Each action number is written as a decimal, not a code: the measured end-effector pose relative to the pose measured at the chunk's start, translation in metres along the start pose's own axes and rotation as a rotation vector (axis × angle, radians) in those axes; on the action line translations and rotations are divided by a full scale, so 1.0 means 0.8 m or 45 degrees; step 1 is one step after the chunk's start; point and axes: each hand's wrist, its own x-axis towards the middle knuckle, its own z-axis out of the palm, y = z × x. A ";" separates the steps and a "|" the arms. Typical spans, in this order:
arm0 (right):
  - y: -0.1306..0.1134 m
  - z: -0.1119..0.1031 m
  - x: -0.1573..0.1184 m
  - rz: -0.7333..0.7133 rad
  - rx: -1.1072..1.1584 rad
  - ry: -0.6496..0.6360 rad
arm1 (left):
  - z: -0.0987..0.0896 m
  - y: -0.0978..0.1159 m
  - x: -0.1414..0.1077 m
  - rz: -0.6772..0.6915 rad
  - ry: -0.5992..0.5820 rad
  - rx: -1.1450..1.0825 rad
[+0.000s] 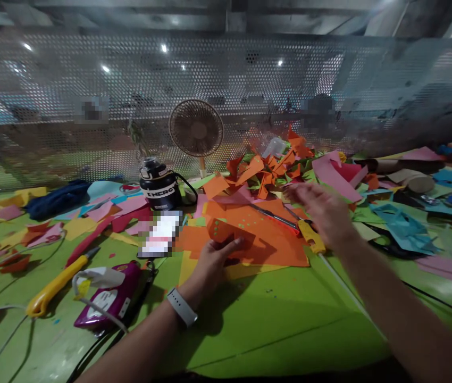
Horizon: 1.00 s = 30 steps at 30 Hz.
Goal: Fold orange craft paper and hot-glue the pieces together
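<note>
My left hand (214, 266) is closed on a curled piece of orange paper (226, 234), thumb on top, with small green specks showing on it. Under it lie larger orange sheets (285, 250) on a yellow one. My right hand (324, 210) is raised over the right side of these sheets and smeared by motion, so its fingers and anything in them are unclear. Just below it rests a yellow-handled corded tool (311, 238), its thin tip pointing away from me. A dark slender tool (274, 215) lies on the orange sheets between my hands.
A purple power strip (126, 282) and another yellow-handled corded tool (56, 284) lie at left. Behind are a blurred-out phone (161, 234), a black bottle (159, 189) and a fan (196, 128). Orange scraps (266, 170) pile up before a perforated screen (130, 69). Cords cross the green table (274, 330).
</note>
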 end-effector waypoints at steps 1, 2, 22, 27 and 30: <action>-0.018 -0.016 0.008 -0.065 0.057 0.115 | -0.001 0.001 0.001 -0.001 -0.002 -0.015; -0.035 -0.032 0.014 -0.127 0.096 0.226 | -0.002 0.001 0.002 0.007 -0.004 -0.030; 0.066 -0.125 -0.048 -0.067 -1.632 -0.495 | -0.009 0.004 0.010 0.085 0.108 -0.063; 0.082 -0.138 -0.044 -0.046 -1.315 -0.152 | -0.009 0.001 0.013 0.083 0.099 -0.107; 0.081 -0.141 -0.042 -0.024 -1.247 0.036 | -0.010 0.000 0.014 0.082 0.091 -0.132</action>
